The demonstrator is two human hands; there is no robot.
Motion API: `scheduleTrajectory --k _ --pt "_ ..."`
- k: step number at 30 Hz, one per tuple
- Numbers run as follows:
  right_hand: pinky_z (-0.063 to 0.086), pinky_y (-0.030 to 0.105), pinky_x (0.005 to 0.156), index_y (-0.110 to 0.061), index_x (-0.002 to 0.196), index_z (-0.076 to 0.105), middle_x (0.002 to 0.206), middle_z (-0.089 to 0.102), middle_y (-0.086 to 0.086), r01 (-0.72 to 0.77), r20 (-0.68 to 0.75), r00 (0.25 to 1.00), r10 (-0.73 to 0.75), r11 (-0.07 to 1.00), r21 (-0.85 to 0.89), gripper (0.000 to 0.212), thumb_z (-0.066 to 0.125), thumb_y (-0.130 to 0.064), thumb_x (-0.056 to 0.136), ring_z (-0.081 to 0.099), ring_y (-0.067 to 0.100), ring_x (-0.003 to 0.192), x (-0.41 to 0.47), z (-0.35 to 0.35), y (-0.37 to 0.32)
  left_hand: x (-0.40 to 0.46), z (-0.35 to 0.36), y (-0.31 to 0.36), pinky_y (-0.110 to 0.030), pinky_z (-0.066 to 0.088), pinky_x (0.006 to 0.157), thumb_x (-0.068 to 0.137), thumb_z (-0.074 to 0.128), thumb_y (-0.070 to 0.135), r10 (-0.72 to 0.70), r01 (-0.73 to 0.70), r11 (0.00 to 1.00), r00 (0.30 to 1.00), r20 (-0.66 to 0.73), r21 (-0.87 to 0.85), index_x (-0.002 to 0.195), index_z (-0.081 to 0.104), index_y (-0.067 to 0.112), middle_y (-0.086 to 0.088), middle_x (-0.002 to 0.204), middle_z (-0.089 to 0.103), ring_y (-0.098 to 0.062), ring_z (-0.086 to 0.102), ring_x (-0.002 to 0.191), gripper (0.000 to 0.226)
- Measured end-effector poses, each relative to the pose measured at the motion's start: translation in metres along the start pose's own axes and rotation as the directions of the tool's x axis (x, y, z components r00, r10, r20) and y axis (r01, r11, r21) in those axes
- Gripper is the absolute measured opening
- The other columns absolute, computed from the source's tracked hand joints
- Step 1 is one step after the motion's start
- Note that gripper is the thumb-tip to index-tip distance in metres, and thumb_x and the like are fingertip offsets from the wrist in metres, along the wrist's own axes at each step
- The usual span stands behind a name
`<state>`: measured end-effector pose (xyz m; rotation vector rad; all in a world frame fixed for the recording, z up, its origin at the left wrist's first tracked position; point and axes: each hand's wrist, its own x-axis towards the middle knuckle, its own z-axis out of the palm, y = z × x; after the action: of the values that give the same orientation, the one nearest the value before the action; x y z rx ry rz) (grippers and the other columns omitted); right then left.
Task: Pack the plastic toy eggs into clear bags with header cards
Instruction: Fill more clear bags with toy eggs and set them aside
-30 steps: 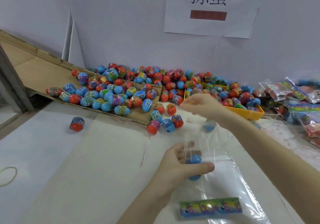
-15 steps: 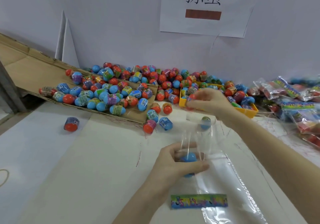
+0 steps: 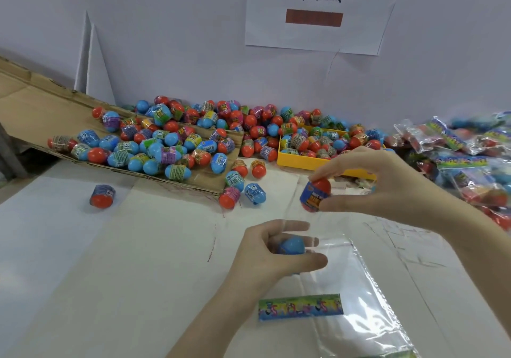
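My right hand [image 3: 387,186] pinches a red egg with a blue wrapper [image 3: 315,195] between thumb and fingers, just above the open mouth of a clear bag [image 3: 356,283]. My left hand [image 3: 271,255] grips that bag's mouth with a blue egg [image 3: 291,244] inside it. The bag lies on the white table, and its colourful header card [image 3: 300,306] faces me. A big pile of red and blue toy eggs [image 3: 177,141] spreads over a cardboard flap and along the wall.
A yellow tray [image 3: 304,161] full of eggs sits behind my right hand. Filled bags [image 3: 464,153] are heaped at the right. One stray egg [image 3: 102,195] lies on the table at the left. A paper sign [image 3: 315,9] hangs on the wall.
My right hand came back from the yellow tray holding a red egg and lowered it toward the bag's mouth. My left hand kept its grip on the bag.
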<state>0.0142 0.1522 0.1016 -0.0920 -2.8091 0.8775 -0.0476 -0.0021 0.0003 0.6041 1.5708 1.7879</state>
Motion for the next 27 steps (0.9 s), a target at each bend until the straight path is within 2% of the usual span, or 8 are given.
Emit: scheduleTrajectory --k 2,4,7,10,13,18,22,27 --pt "0.044 0.007 0.073 -0.049 0.08 0.057 0.082 0.055 -0.043 0.005 0.065 0.998 -0.003 0.999 -0.037 0.028 0.061 -0.049 0.052 0.046 -0.016 0.094 0.001 -0.003 -0.001 0.0 0.0 0.0 -0.012 0.049 0.056 0.064 0.081 0.005 0.002 -0.002 1.0 1.0 -0.001 0.014 0.092 0.068 0.022 0.011 0.079 0.074 -0.003 0.069 0.077 0.035" --pt "0.042 0.018 0.083 -0.051 0.082 0.056 0.083 0.054 -0.044 0.002 0.15 0.989 0.013 0.995 -0.102 0.028 0.059 -0.052 0.054 0.041 -0.014 0.097 0.0 -0.006 0.0 -0.001 0.0 0.001 -0.011 0.049 0.056 0.065 0.08 0.007 0.002 -0.002 1.0 1.0 0.001 0.024 0.093 0.068 0.022 0.014 0.078 0.074 0.0 0.069 0.076 0.034" --pt "0.024 0.035 0.103 -0.051 0.092 0.053 0.089 0.055 -0.036 0.002 0.253 0.966 0.05 0.98 -0.199 0.034 0.054 -0.056 0.059 0.034 -0.021 0.098 -0.001 -0.009 0.0 -0.001 0.0 0.002 -0.013 0.05 0.057 0.066 0.08 0.007 0.017 -0.018 0.999 0.999 0.032 0.029 0.094 0.069 0.023 0.012 0.08 0.074 -0.001 0.069 0.077 0.034" --pt "0.021 0.028 0.095 -0.053 0.092 0.052 0.091 0.053 -0.037 0.04 0.315 0.948 0.035 0.972 -0.231 0.035 0.047 -0.061 0.057 0.03 -0.021 0.099 -0.002 -0.01 -0.005 -0.002 0.0 0.003 -0.012 0.048 0.053 0.067 0.079 0.008 0.034 -0.035 0.999 0.999 0.032 0.024 0.075 0.072 0.033 0.012 0.071 0.073 0.001 0.067 0.066 0.026" --pt "0.017 0.023 0.087 -0.055 0.084 0.052 0.09 0.048 -0.042 0.038 0.328 0.944 0.039 0.974 -0.224 0.03 0.047 -0.06 0.056 0.025 -0.025 0.096 -0.004 -0.01 -0.009 -0.001 -0.001 0.003 -0.013 0.049 0.055 0.068 0.079 0.01 0.019 -0.02 0.999 0.999 0.043 0.026 0.082 0.072 0.028 0.005 0.069 0.072 -0.002 0.064 0.059 0.023" --pt "0.019 0.032 0.101 -0.054 0.082 0.053 0.097 0.049 -0.038 0.047 0.372 0.928 0.035 0.977 -0.209 0.022 0.044 -0.055 0.062 0.027 -0.015 0.106 -0.002 -0.006 -0.009 0.0 -0.001 0.003 -0.015 0.052 0.061 0.067 0.079 0.019 -0.03 0.027 0.999 0.995 0.096 0.036 0.091 0.07 0.025 -0.007 0.082 0.074 -0.011 0.067 0.068 0.026" --pt "0.022 0.031 0.1 -0.061 0.083 0.05 0.1 0.047 -0.042 0.066 0.453 0.891 0.006 0.988 -0.142 0.033 0.045 -0.07 0.052 0.026 -0.015 0.109 -0.001 0.0 -0.007 -0.001 -0.003 0.004 -0.019 0.055 0.066 0.067 0.078 0.018 -0.014 0.009 0.999 0.989 0.15 0.033 0.092 0.072 0.019 -0.005 0.08 0.074 -0.02 0.069 0.076 0.025" --pt "0.02 0.034 0.103 -0.055 0.086 0.056 0.106 0.045 -0.038 0.076 0.468 0.884 0.02 0.98 -0.185 0.044 0.052 -0.072 0.045 0.022 -0.01 0.115 -0.002 0.006 -0.001 -0.003 -0.003 0.006 -0.019 0.053 0.062 0.054 0.074 0.033 -0.001 0.014 0.998 0.983 0.183 -0.067 0.084 0.072 0.02 -0.002 0.077 0.073 -0.012 0.069 0.069 0.033"
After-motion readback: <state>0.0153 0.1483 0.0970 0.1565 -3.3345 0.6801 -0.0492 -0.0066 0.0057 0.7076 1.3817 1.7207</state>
